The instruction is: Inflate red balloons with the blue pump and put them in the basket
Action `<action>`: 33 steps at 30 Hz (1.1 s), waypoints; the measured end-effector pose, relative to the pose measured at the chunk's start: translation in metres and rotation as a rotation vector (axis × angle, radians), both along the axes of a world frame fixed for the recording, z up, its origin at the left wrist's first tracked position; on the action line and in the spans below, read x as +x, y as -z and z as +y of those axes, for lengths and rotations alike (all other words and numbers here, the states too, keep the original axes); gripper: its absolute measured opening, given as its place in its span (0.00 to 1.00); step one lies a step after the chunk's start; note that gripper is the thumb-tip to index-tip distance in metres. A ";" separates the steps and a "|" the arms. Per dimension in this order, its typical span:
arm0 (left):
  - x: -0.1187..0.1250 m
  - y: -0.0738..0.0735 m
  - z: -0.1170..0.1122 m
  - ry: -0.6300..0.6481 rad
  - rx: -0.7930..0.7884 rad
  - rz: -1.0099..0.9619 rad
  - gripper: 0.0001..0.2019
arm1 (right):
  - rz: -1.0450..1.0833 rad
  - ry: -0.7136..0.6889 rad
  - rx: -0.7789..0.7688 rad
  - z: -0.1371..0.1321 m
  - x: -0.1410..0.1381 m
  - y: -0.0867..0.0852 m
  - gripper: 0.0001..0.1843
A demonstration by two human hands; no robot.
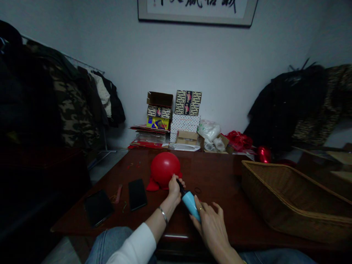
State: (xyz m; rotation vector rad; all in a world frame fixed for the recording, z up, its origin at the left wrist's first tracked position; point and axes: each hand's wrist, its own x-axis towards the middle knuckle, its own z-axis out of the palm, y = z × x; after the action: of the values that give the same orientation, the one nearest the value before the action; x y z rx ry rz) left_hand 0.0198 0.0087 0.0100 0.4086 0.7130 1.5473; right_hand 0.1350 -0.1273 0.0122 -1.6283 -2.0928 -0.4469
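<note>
A red balloon (164,168), partly blown up, rests on the dark wooden table (217,176). My left hand (175,186) is closed in a pinch around the balloon's neck where it meets the black nozzle of a light blue hand pump (190,202). My right hand (210,222) wraps around the lower end of the pump body, fingers curled on it. Flat red balloons (152,185) lie under the inflated one. A small black ring (197,190) lies just right of the pump.
Two dark phones (137,193) (98,207) and a pink strip (118,193) lie at the left of the table. A large wicker basket (291,198) fills the right side. Boxes and bags (187,121) are stacked at the wall; coats hang on both sides.
</note>
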 end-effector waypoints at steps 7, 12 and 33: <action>-0.005 -0.007 0.000 -0.020 0.016 0.040 0.12 | 0.026 -0.025 0.003 -0.004 0.000 0.002 0.26; -0.005 -0.004 0.003 -0.007 0.033 0.034 0.13 | 0.036 -0.053 0.024 -0.011 0.009 0.010 0.27; -0.006 0.003 0.006 -0.032 0.033 0.022 0.13 | 0.009 -0.075 0.027 -0.020 0.030 0.017 0.29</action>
State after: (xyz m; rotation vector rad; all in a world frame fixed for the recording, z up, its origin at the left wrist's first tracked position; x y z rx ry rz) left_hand 0.0138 0.0150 0.0074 0.4412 0.7142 1.5883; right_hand 0.1647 -0.1477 -0.0051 -1.5284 -2.1241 -0.4400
